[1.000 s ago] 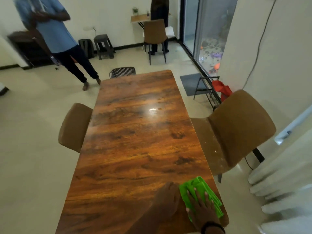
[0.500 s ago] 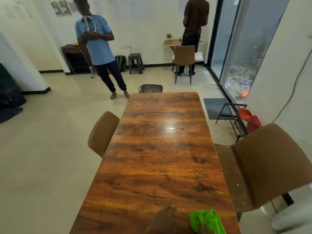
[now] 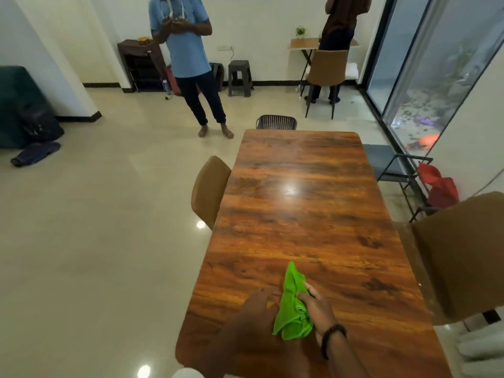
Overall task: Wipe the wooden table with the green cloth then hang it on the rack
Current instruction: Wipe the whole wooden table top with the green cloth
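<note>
Glossy wood grain ran the length of the table point(image 3: 305, 214), brown chairs point(image 3: 210, 190) at its sides. Near my end lay the green cloth point(image 3: 293, 304), bunched and crumpled on the top. My right hand point(image 3: 317, 309) had fingers curled into its folds, gripping it. My left hand point(image 3: 256, 309) rested on the table just beside the cloth, fingers relaxed.

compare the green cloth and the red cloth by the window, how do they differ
The green cloth lies bunched on the wooden table, gripped by the right hand with the left hand beside it. The red cloth hangs on the black rack near the glass door, and nobody is touching it. The green is bright lime and the red is darker. Both are crumpled rather than spread flat.
</note>
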